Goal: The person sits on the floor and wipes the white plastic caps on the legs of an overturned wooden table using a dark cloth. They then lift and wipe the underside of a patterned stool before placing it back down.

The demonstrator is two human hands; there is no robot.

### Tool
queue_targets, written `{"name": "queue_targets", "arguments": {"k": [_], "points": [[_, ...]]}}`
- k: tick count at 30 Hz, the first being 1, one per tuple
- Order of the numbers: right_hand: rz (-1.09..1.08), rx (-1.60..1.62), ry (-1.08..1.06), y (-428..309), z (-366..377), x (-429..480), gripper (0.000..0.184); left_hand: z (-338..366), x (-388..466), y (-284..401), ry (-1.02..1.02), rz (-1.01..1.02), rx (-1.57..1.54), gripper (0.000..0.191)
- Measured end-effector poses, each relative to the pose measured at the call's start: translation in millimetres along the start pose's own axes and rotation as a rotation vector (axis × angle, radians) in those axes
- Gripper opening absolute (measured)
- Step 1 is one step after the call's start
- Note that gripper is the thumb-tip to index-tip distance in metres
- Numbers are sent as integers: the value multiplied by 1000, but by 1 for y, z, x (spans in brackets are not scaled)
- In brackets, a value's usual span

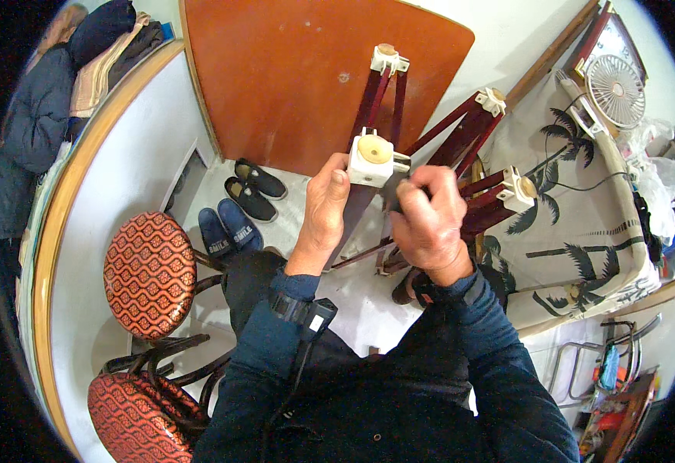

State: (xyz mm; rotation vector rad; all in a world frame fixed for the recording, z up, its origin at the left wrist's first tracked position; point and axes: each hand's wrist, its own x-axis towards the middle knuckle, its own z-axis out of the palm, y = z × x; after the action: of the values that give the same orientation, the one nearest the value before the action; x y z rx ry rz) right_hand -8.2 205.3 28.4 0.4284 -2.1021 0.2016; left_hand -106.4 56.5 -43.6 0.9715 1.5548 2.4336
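Before me stands a frame of dark red legs (456, 136) with white end brackets, each topped by a round beige pad. My left hand (324, 211) grips the nearest white bracket (367, 171) from its left side, thumb along its edge. That bracket's beige pad (375, 149) faces up at me. On the other side my right hand (430, 217) has its fingers curled around a small dark piece (396, 194), held against the bracket's right side. The fingers hide most of this piece, so I cannot tell its material. Three other brackets (389, 58) stand farther off.
At right, a bed or table under palm-print cloth (580, 231) carries a small white fan (615, 91). Two patterned round stools (150, 275) stand at left, near blue slippers (230, 227) and black shoes (255, 188). A red-brown board (314, 75) leans on the wall behind.
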Motion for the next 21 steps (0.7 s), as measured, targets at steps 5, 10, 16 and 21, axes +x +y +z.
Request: {"name": "queue_targets", "arguments": {"k": [5,10,16,21], "points": [[89,88,-2,-10,-3,-4,42,-1,-1,-3,40,25,-10,93],[119,120,67,-13,-8,7,40,0,-5,-7,45,-11,-19,96],[164,160,99,-10,-5,9,41,0,-6,-8,60,-34,-35,101],[201,144,87,-12,0,2,43,3,-6,-9,117,22,29,102]]}}
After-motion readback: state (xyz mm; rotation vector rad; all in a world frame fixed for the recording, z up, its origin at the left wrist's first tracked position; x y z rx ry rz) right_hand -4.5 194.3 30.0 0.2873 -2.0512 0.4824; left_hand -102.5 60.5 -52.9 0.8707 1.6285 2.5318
